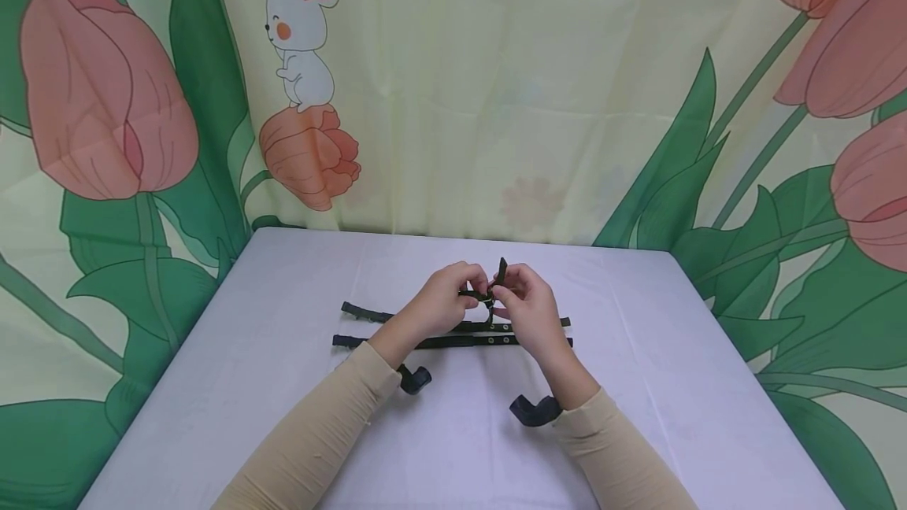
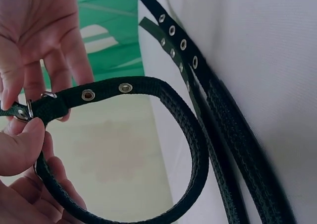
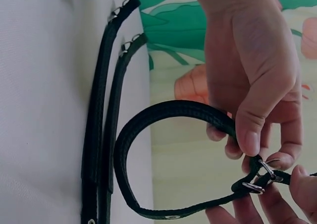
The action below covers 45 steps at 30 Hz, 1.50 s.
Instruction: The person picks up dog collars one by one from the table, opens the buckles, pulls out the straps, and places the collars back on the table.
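Both hands hold a dark collar (image 2: 195,144), bent into a loop above the table, with metal eyelets (image 2: 125,87) along its strap. My left hand (image 1: 448,297) pinches it at the metal buckle (image 3: 267,170), thumb pressing beside the frame. The strap's end runs through the buckle, and my right hand (image 1: 526,301) grips that end with thumb and fingers. In the head view the strap's tip (image 1: 502,266) sticks up between the hands. Below lie two similar collars, a far one (image 1: 364,312) and a near one (image 1: 453,342), stretched straight and side by side.
A white cloth covers the table (image 1: 283,274). Behind it hangs a curtain (image 1: 482,101) printed with tulips and a rabbit. Black curved pieces show beside the left wrist (image 1: 414,380) and the right wrist (image 1: 533,411).
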Motion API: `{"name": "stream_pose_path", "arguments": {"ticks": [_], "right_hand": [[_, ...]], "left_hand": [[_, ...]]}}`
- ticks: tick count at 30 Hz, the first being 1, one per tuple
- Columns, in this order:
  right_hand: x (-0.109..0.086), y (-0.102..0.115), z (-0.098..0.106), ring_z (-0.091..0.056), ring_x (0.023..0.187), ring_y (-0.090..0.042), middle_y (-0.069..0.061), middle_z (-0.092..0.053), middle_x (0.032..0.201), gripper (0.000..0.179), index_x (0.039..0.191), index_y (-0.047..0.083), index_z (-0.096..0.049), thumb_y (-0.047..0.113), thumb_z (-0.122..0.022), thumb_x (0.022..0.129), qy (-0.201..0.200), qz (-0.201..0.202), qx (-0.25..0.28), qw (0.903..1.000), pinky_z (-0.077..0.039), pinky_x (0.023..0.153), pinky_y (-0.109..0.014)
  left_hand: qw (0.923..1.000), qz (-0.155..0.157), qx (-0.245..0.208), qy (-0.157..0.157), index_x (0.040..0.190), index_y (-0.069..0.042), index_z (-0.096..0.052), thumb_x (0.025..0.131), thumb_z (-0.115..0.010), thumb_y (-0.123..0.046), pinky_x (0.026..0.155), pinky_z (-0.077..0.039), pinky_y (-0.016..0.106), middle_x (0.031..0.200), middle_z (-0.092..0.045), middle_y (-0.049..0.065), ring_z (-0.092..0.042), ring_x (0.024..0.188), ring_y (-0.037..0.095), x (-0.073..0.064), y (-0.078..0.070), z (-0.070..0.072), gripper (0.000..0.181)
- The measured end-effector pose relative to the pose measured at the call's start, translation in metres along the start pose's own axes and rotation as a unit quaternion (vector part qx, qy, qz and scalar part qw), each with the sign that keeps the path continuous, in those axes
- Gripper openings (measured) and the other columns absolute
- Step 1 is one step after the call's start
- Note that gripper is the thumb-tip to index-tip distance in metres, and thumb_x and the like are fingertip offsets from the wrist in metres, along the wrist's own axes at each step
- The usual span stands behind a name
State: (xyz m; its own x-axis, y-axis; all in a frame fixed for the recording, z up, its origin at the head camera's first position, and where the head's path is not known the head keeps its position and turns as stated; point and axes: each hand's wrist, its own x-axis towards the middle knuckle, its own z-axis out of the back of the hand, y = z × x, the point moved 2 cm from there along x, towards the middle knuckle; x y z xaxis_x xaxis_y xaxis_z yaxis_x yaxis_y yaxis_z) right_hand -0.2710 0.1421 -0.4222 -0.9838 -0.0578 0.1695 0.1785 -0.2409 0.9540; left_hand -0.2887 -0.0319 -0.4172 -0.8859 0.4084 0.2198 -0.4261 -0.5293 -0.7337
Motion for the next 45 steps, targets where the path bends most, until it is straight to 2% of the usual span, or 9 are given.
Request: {"name": "stream_pose_path", "arguments": {"ticks": [5, 9, 12, 15, 19, 26, 32, 36, 45], "right_hand": [[0.000, 0.001, 0.000, -0.073, 0.112, -0.028, -0.019, -0.071, 0.118, 0.018, 0.122, 0.002, -0.065, 0.002, -0.066, 0.105, 0.004, 0.005, -0.008, 0.9999, -0.067, 0.085, -0.044], [0.000, 0.001, 0.001, -0.075, 0.112, -0.030, -0.019, -0.071, 0.119, 0.017, 0.122, 0.005, -0.066, 0.004, -0.067, 0.105, 0.005, 0.010, -0.023, 0.9997, -0.066, 0.089, -0.052], [0.000, 0.002, 0.001, -0.075, 0.110, -0.030, -0.018, -0.072, 0.120, 0.017, 0.121, 0.006, -0.067, 0.005, -0.069, 0.104, 0.008, 0.011, -0.034, 0.9993, -0.065, 0.091, -0.056], [0.001, 0.002, 0.001, -0.076, 0.108, -0.028, -0.016, -0.074, 0.120, 0.018, 0.121, 0.008, -0.069, 0.007, -0.071, 0.103, 0.011, 0.008, -0.051, 0.9986, -0.066, 0.090, -0.048], [0.001, 0.002, 0.000, -0.075, 0.107, -0.027, -0.013, -0.075, 0.119, 0.020, 0.121, 0.010, -0.072, 0.009, -0.074, 0.102, 0.011, 0.008, -0.072, 0.9973, -0.066, 0.088, -0.037], [0.001, 0.002, -0.002, -0.074, 0.106, -0.027, -0.010, -0.075, 0.118, 0.031, 0.124, 0.017, -0.073, 0.006, -0.079, 0.096, 0.013, 0.007, -0.100, 0.9949, -0.061, 0.080, -0.035], [0.000, 0.002, -0.001, -0.075, 0.104, -0.027, -0.012, -0.075, 0.114, 0.042, 0.129, 0.011, -0.071, -0.005, -0.079, 0.091, 0.019, 0.004, -0.103, 0.9945, -0.063, 0.086, -0.039], [0.000, 0.000, -0.001, -0.075, 0.101, -0.026, -0.012, -0.076, 0.111, 0.042, 0.129, 0.008, -0.070, -0.007, -0.077, 0.091, 0.024, 0.006, -0.105, 0.9942, -0.063, 0.085, -0.037], [0.001, -0.005, 0.000, -0.075, 0.096, -0.022, -0.011, -0.079, 0.107, 0.036, 0.122, 0.009, -0.072, -0.006, -0.079, 0.090, 0.025, 0.004, -0.118, 0.9927, -0.063, 0.086, -0.036]], "left_hand": [[1.0000, 0.000, 0.000, -0.002, 0.093, -0.018, -0.062, 0.095, -0.075, 0.007, 0.079, -0.050, 0.032, 0.100, -0.061, 0.002, -0.057, 0.093, 0.020, -0.001, -0.001, 0.000, 0.028], [0.9999, 0.009, 0.000, -0.010, 0.087, -0.018, -0.061, 0.096, -0.076, 0.002, 0.078, -0.049, 0.031, 0.097, -0.062, 0.001, -0.058, 0.092, 0.019, -0.001, 0.001, 0.000, 0.026], [0.9994, 0.021, -0.013, -0.024, 0.092, -0.018, -0.063, 0.096, -0.078, -0.001, 0.076, -0.051, 0.030, 0.096, -0.065, -0.001, -0.060, 0.090, 0.018, -0.001, 0.002, -0.001, 0.023], [0.9980, 0.027, -0.037, -0.045, 0.105, -0.017, -0.064, 0.096, -0.078, 0.000, 0.077, -0.053, 0.031, 0.099, -0.069, -0.001, -0.062, 0.092, 0.017, -0.003, 0.002, 0.000, 0.024], [0.9952, 0.019, -0.057, -0.077, 0.115, -0.014, -0.063, 0.095, -0.077, 0.002, 0.083, -0.056, 0.034, 0.102, -0.072, -0.001, -0.066, 0.097, 0.017, -0.004, 0.001, 0.001, 0.030], [0.9925, 0.019, -0.064, -0.102, 0.110, -0.017, -0.065, 0.095, -0.079, 0.000, 0.087, -0.057, 0.036, 0.099, -0.073, -0.003, -0.069, 0.096, 0.015, -0.005, 0.002, 0.003, 0.027], [0.9886, 0.034, -0.084, -0.121, 0.109, -0.017, -0.068, 0.093, -0.081, -0.001, 0.090, -0.056, 0.038, 0.098, -0.075, -0.002, -0.070, 0.093, 0.015, -0.006, 0.004, 0.006, 0.026], [0.9875, 0.038, -0.086, -0.127, 0.109, -0.017, -0.070, 0.093, -0.081, -0.001, 0.090, -0.056, 0.037, 0.097, -0.075, -0.003, -0.069, 0.093, 0.014, -0.008, 0.004, 0.008, 0.025], [0.9868, 0.045, -0.091, -0.126, 0.110, -0.016, -0.071, 0.094, -0.080, -0.001, 0.090, -0.057, 0.037, 0.099, -0.076, -0.001, -0.069, 0.096, 0.015, -0.011, 0.005, 0.009, 0.024]]}}
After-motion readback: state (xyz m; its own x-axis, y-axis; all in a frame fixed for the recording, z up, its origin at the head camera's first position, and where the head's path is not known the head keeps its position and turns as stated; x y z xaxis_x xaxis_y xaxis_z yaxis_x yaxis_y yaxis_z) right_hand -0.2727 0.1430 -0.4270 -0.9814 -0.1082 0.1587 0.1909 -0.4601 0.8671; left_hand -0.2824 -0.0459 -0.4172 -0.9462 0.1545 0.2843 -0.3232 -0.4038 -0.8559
